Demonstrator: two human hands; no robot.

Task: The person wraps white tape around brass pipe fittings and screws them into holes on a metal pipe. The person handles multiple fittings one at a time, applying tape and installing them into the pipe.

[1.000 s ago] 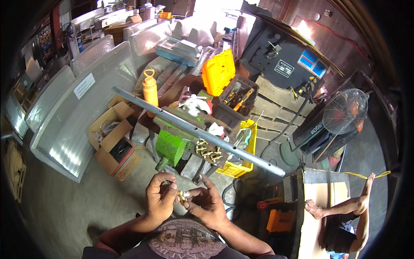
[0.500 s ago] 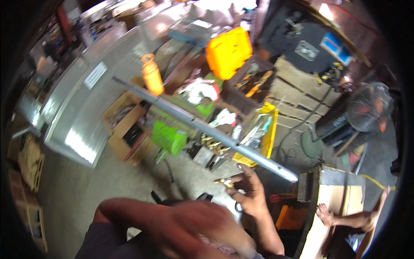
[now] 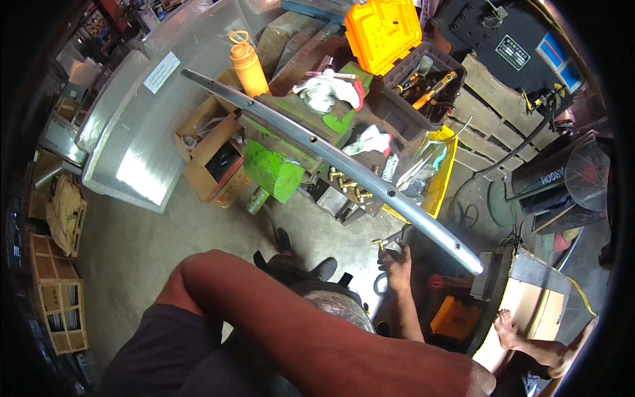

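My right hand (image 3: 395, 266) is closed around a small brass fitting (image 3: 380, 243), beyond which a greyish part shows by the fingertips. A long grey metal tube (image 3: 314, 140) with holes along it lies diagonally over the workbench, just past that hand. Several more brass fittings (image 3: 350, 186) sit on the bench beside the tube. My left forearm (image 3: 317, 314) stretches across the lower view to the right, over my right forearm. Only a bit of my left hand (image 3: 486, 382) shows at its end, and its fingers are hidden.
White gloves (image 3: 324, 91), an orange bottle (image 3: 248, 66), an open toolbox (image 3: 423, 86) and a yellow tray (image 3: 440, 188) stand around the tube. A cardboard box (image 3: 211, 152) is left of the green bench block (image 3: 268, 171). Another person's foot (image 3: 506, 329) rests at right.
My left arm has swung right, carrying its hand from the lower middle to the lower right. The view has shifted, and my right hand still grips the brass fitting.
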